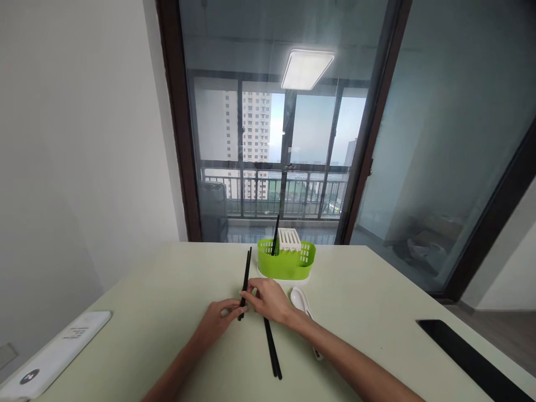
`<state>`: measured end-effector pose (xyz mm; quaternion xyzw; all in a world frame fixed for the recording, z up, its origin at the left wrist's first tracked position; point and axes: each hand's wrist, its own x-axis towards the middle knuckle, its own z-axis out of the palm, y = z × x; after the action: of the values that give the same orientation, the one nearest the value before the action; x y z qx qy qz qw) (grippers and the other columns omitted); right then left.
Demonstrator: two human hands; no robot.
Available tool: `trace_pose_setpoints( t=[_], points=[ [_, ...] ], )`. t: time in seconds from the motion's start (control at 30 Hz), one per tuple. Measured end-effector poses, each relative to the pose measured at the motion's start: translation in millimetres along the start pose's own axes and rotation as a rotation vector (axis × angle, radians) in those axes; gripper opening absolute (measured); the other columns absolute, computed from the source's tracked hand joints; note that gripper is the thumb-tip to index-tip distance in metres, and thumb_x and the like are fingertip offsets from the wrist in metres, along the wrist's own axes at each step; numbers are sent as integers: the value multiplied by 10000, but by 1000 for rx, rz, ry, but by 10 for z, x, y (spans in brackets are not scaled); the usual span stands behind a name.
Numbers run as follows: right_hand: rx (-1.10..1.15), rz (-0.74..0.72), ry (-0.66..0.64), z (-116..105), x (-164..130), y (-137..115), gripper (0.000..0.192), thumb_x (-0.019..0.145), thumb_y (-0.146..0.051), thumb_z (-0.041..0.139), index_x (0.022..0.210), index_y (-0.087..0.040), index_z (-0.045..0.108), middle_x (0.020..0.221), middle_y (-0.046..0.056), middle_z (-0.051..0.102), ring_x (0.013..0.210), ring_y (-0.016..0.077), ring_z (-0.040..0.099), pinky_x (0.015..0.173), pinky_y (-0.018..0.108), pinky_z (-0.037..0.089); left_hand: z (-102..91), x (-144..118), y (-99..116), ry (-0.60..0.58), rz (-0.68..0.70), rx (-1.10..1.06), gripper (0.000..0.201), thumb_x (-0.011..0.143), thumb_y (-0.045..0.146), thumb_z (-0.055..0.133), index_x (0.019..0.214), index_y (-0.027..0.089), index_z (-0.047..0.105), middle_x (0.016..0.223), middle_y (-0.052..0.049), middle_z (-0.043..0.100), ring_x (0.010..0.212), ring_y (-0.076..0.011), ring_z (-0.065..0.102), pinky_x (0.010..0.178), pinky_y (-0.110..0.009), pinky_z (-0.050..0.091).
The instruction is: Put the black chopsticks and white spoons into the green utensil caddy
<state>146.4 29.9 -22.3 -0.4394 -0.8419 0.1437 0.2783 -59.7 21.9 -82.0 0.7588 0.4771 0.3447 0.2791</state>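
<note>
Both my hands are on one pair of black chopsticks [247,273], which points up and away over the table. My left hand [220,318] pinches the pair near its lower end. Just above that, my right hand [268,298] grips the same pair between thumb and fingers. A second black pair of chopsticks [273,352] lies on the table under my right hand, its upper part hidden. Beyond my hands stands a green utensil basket [285,267] with a white slatted insert [288,239]. One black chopstick or pair [275,234] leans in its left compartment.
A white spoon [298,298] lies right of my right hand, partly covered by my forearm. On the pale table [167,290], a long white case [58,352] lies at the left and a black flat strip [469,357] at the right. A glass door is behind the table.
</note>
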Motion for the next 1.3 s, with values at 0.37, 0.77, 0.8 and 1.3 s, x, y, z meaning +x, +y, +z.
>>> trace_pose_setpoints(
  t=[0.37, 0.77, 0.8, 1.3],
  points=[
    [40, -28, 46, -116, 138, -65, 215, 926, -370, 653, 770, -222, 638, 785, -4, 740, 686, 148, 673, 619, 219, 381, -1, 15, -75, -4, -79, -6, 332, 823, 515, 676, 884, 220, 815, 862, -27, 804, 812, -232, 708, 734, -280, 503],
    [122, -83, 189, -778, 254, -212, 308, 1006, -441, 543, 791, -226, 593, 658, -38, 720, 591, 130, 704, 640, 210, 463, 12, 5, 6, 32, -98, -36, 324, 798, 501, 697, 938, 225, 791, 956, -47, 803, 850, -238, 707, 789, -308, 516],
    [124, -80, 211, -879, 268, -181, 325, 1011, -450, 528, 784, -225, 585, 648, -33, 718, 581, 132, 703, 637, 216, 472, 20, 10, -5, 62, -97, -45, 348, 804, 504, 689, 996, 224, 771, 992, -52, 797, 856, -230, 702, 789, -306, 518],
    [-143, 142, 342, -1723, 1081, 466, 278, 1015, -410, 556, 983, -160, 673, 883, 28, 730, 743, 153, 703, 817, 357, 560, 119, 61, -215, 169, -60, -140, 394, 918, 552, 516, 1010, 193, 649, 996, -77, 746, 908, -202, 680, 836, -305, 517]
  ],
)
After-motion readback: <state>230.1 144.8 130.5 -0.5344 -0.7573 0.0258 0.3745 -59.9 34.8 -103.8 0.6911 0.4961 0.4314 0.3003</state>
